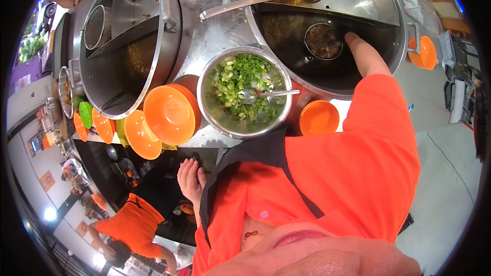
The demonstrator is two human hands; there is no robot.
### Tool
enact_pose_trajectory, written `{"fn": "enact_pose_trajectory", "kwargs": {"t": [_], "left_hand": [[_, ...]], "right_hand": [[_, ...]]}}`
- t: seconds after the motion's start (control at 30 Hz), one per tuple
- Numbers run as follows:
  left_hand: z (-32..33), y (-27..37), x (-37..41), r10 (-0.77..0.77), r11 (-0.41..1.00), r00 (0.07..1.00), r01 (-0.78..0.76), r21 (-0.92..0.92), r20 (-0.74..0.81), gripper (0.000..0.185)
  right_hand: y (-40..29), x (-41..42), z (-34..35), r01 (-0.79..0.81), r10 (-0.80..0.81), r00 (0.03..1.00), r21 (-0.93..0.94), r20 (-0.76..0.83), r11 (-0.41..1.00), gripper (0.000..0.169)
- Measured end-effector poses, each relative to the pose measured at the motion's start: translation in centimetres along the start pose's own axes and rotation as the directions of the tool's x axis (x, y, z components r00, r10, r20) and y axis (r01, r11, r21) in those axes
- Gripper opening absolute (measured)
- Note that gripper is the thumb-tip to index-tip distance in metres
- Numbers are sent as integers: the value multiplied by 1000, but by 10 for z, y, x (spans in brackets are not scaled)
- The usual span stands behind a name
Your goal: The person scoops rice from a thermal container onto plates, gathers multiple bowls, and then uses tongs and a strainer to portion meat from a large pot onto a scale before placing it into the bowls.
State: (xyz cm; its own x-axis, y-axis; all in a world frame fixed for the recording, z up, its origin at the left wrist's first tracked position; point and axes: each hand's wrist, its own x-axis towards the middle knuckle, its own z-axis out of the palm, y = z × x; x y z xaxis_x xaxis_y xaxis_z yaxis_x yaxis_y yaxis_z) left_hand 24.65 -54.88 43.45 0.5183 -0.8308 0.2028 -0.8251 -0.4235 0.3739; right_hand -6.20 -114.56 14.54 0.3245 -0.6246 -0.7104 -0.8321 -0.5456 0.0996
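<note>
My right hand (352, 39) reaches over the dark half of a large divided metal pot (401, 42). Its fingers are hidden, so I cannot tell what it grips. Just left of it, a round strainer (324, 41) filled with brown pieces sits in the dark broth. My left hand (191, 180) hovers in front of the counter's edge, fingers loosely bent, with nothing seen in it. Between the pots stands a steel bowl (203, 111) of chopped green onions (241, 84), with a metal spoon (278, 93) in it. A ladle (249, 4) rests across the pot's rim.
Another divided pot (168, 57) stands at left, a mesh strainer (96, 27) inside. Orange bowls (168, 115) are stacked in front of it. More orange bowls (319, 118) sit right of the onions, others (424, 53) beyond the pot. A co-worker in orange (134, 226) stands at lower left.
</note>
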Motion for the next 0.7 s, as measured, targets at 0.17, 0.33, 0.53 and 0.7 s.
{"fn": "enact_pose_trajectory", "kwargs": {"t": [0.17,0.33,0.53,0.7], "left_hand": [[9,5,7,54,999,998,-54,-6,17,19],[7,9,7,67,997,997,-65,-51,26,19],[19,6,17,164,977,985,-155,-144,50,20],[36,9,27,240,946,970,-225,-234,38,23]], "right_hand": [[-13,-13,8,52,-52,998,-12,26,999,32],[-45,-26,-5,117,-117,993,-5,16,993,32],[-37,-98,-36,329,-386,914,-327,-125,886,26],[-26,-235,-133,212,-232,912,-96,-338,973,19]]}}
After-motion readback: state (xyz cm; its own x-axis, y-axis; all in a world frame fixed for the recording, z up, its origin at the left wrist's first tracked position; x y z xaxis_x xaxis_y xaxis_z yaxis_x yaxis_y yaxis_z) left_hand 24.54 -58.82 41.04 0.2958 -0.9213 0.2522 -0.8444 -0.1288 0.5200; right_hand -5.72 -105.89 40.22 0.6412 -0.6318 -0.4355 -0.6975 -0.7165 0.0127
